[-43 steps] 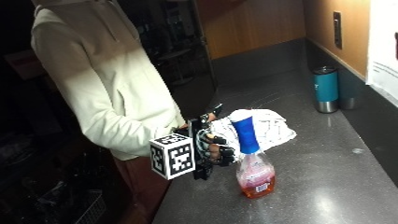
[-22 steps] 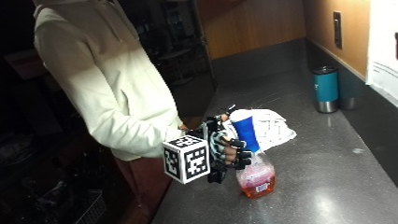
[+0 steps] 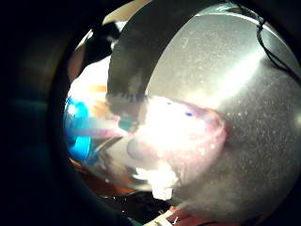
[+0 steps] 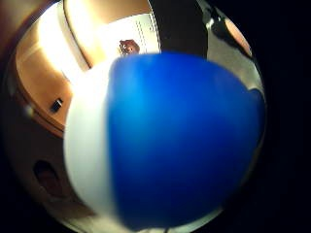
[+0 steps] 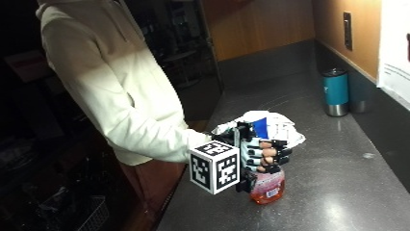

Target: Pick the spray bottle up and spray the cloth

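Hand: right hand (image 5: 266, 156) has fingers curled round the spray bottle (image 5: 268, 185) neck.
Bottle: base apparently on countertop (image 5: 346, 192), just beside cloth (image 5: 282, 127).
Method: lift upright, aim nozzle at cloth, then squeeze.

No readable text anywhere: print on the spray bottle (image 5: 268, 185) label and wall paper (image 5: 395, 53) too small to read.

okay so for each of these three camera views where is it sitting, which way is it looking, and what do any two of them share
Outside view: beside the counter, facing the person; shows the right hand gripping the bottle, cloth behind.
Little-finger palm view: on that palm, looking at the bottle's pink body and the counter; no hand shows.
Thumb palm view: on that palm, filled by the blue sprayer; no hand shows.
All three share the bottle.
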{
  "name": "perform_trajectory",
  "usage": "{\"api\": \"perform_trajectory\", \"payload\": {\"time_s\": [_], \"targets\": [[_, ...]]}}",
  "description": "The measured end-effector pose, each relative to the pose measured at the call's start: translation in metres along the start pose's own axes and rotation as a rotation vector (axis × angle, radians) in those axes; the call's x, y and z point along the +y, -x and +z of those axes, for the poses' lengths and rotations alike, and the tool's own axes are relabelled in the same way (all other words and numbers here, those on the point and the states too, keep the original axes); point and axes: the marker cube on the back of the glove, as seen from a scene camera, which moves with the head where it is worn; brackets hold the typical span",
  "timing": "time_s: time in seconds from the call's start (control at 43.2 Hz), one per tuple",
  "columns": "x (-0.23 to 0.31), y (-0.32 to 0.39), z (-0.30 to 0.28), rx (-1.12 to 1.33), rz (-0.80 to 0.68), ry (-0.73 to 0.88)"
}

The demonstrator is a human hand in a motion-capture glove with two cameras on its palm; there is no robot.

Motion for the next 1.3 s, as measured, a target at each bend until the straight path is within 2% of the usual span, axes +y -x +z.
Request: {"api": "perform_trajectory", "payload": {"time_s": [0.324,0.463,0.717,0.879,1.11,1.295], "targets": [[-0.034,0.02,0.031,0.184,-0.015,0.037],[-0.032,0.033,0.058,0.3,-0.075,0.123],[0.004,0.091,0.114,0.718,-0.343,0.435],[0.036,0.137,0.141,0.919,-0.519,0.576],[0.093,0.181,0.179,1.239,-0.751,0.594],[0.135,0.178,0.203,1.429,-0.931,0.614]]}}
